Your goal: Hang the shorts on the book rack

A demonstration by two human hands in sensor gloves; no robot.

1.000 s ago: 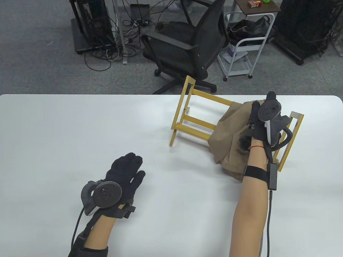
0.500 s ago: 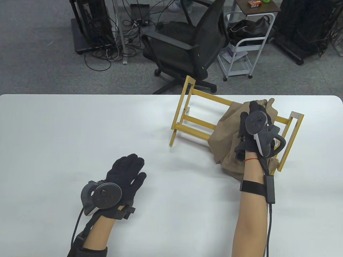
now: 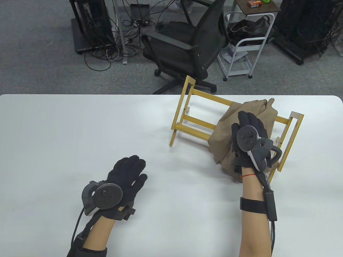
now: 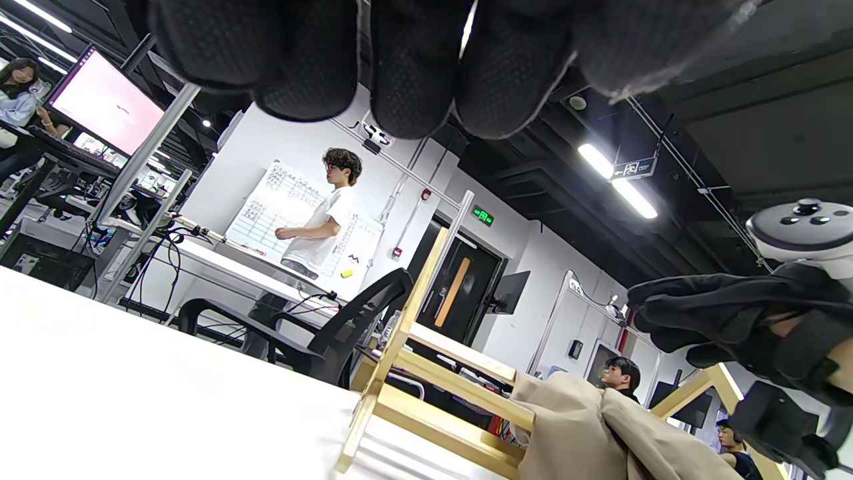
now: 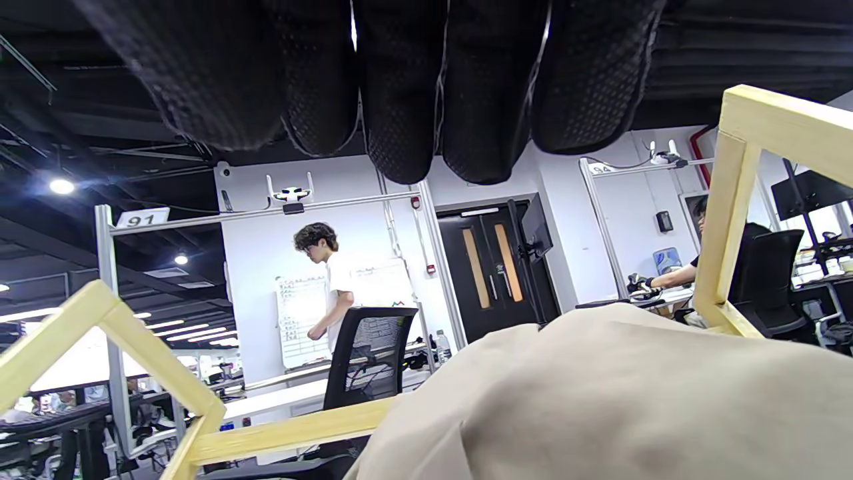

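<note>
The tan shorts (image 3: 227, 128) hang draped over the right part of the yellow wooden book rack (image 3: 195, 128), which stands at the table's far right. My right hand (image 3: 245, 116) hovers just above the shorts with its fingers stretched out and holds nothing. The left wrist view shows this hand (image 4: 720, 313) apart from the shorts (image 4: 586, 433). In the right wrist view my fingers (image 5: 400, 87) hang above the shorts (image 5: 633, 400) between the rack's bars (image 5: 733, 220). My left hand (image 3: 131, 167) lies open and flat on the table at the front left.
The white table (image 3: 67, 133) spreads to the left of the rack. Behind the table's far edge stand a black office chair (image 3: 187, 45) and a white cart (image 3: 241, 48) on the floor.
My right hand has let go of the top of the shorts and drawn back toward me. The shorts stay draped on the rack. My left hand has barely moved.
</note>
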